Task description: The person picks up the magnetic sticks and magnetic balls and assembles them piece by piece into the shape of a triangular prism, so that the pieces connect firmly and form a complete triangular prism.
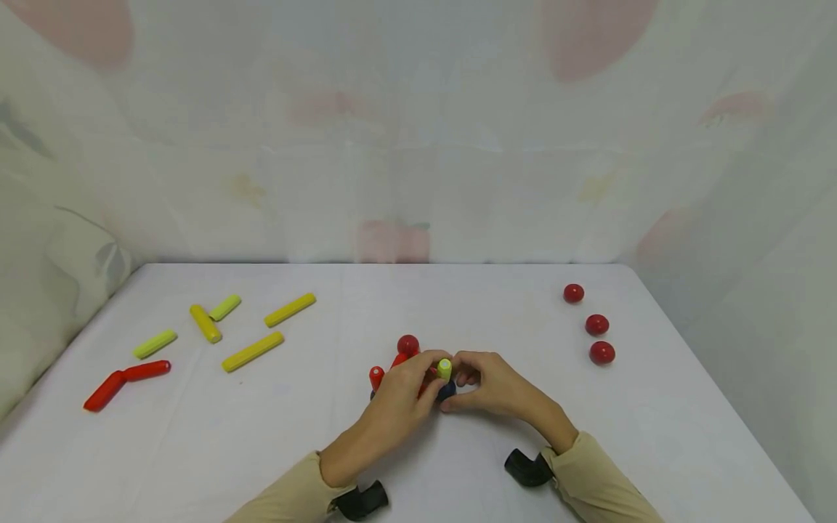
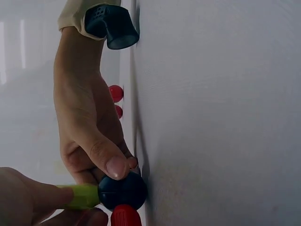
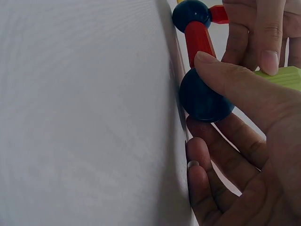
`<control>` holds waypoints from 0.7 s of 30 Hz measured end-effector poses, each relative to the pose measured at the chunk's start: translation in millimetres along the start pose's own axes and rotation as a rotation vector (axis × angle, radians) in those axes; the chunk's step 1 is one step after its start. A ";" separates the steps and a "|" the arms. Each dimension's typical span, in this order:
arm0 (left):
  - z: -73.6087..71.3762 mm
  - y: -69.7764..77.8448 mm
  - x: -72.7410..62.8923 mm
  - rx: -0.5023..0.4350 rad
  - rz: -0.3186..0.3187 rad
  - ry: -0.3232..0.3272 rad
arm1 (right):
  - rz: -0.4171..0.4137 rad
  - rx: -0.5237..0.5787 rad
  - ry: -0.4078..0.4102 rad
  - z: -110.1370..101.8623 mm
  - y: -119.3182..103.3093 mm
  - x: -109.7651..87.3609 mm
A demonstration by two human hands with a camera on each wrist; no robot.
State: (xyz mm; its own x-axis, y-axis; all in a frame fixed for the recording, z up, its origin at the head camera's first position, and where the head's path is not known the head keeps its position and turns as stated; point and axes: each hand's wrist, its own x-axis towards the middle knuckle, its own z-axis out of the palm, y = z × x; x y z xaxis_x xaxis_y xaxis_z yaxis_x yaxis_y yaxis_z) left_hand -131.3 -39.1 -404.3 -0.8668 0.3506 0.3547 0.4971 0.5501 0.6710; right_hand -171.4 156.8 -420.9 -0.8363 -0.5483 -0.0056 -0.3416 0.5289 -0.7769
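In the head view my left hand [image 1: 392, 410] pinches a short yellow-green rod [image 1: 445, 369] standing upright on a dark blue ball [image 1: 447, 390]. From the other side my right hand [image 1: 500, 385] grips that ball, its thumb and fingers around it in the right wrist view. A red rod [image 3: 198, 40] joins this ball to a second dark blue ball [image 3: 191, 15]. Behind my left hand, more of the assembly shows: a red ball [image 1: 408, 345] and an upright red rod [image 1: 376, 377]. The left hand covers the rest of it.
Loose on the left side of the white table [image 1: 458, 305] lie two red rods [image 1: 104, 391], several yellow rods [image 1: 253, 352] and two short yellow-green rods [image 1: 155, 344]. Three red balls [image 1: 597, 325] lie on the right. Dark wrist mounts [image 1: 527, 468] stick out at both sleeves.
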 end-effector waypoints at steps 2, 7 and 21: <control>0.4 0.1 0.2 0.000 -0.006 -0.009 | 0.006 -0.003 0.002 0.0 -0.1 0.3; 0.1 1.5 -0.5 0.039 0.003 -0.013 | -0.005 -0.007 0.006 0.3 -0.3 0.6; -26.1 18.6 -0.8 0.024 0.145 0.097 | -0.023 0.001 0.003 0.7 0.3 0.5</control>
State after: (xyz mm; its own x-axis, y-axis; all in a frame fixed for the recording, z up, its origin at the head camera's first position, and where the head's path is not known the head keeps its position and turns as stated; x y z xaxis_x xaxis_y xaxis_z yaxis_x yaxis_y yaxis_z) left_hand -122.4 -48.9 -375.1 -0.7852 0.3538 0.5083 0.6170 0.5171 0.5932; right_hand -171.6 156.2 -421.6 -0.8293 -0.5587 0.0145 -0.3607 0.5153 -0.7774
